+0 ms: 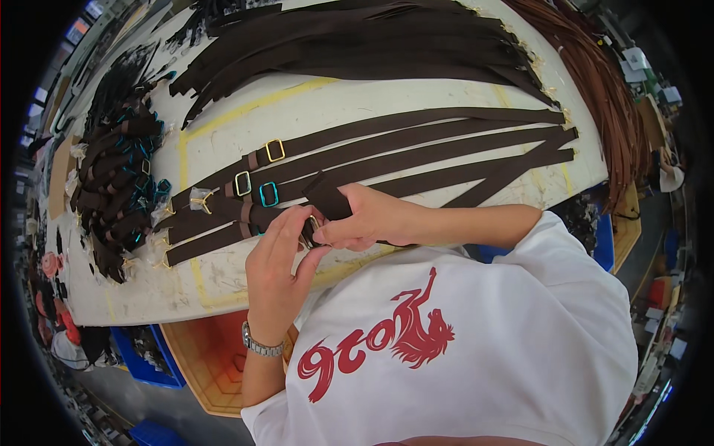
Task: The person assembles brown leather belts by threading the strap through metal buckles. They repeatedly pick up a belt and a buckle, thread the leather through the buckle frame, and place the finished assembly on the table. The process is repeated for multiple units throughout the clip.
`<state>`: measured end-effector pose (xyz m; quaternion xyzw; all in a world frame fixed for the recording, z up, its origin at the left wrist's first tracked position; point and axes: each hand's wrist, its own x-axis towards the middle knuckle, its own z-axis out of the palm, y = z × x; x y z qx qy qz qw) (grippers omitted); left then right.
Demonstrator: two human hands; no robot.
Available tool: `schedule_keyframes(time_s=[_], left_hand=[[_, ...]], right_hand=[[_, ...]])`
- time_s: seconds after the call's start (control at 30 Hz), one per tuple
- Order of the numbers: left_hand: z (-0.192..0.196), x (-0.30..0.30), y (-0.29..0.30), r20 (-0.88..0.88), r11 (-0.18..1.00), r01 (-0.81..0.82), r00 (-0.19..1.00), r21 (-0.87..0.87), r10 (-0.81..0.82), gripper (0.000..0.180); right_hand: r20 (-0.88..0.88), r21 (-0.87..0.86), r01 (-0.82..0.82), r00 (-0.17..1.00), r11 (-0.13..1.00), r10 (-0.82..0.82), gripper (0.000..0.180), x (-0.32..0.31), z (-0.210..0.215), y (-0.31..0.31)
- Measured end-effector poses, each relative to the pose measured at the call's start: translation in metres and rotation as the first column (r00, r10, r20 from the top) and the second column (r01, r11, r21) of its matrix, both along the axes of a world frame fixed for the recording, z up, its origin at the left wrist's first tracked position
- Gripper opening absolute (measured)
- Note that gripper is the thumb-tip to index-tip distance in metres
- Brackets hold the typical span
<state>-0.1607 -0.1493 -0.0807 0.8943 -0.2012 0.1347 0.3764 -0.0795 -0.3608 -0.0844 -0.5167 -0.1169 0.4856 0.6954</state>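
Observation:
Both hands are closed together near the front edge of the table. My left hand pinches a small metal buckle, its thumb and fingertips at the buckle's side. My right hand grips the dark brown strap at that same buckle, thumb pressed against it. Fingers hide most of the buckle. Beyond them several dark brown straps lie side by side across the table. On these sit a gold rectangular buckle, a pale one and a teal one. Gold hooks end the straps at the left.
A heap of straps with teal and gold fittings lies at the left. A thick stack of dark straps covers the far side, with reddish-brown strips at the right. Below the table stand an orange bin and a blue crate.

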Motion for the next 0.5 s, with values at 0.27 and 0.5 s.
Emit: schedule_keyframes(time_s=[0.27,0.5], left_hand=[[0.005,-0.013,-0.001,-0.157,0.936,-0.215,0.972,-0.277,0.177,0.056],[0.016,-0.022,-0.002,-0.11,0.95,-0.171,0.983,-0.261,0.147,0.056]], right_hand=[[0.029,0.179,0.204,0.977,0.962,-0.213,0.032,-0.007,0.001,-0.015],[-0.005,0.012,-0.207,0.978,0.978,0.207,0.04,-0.009,0.017,-0.03]])
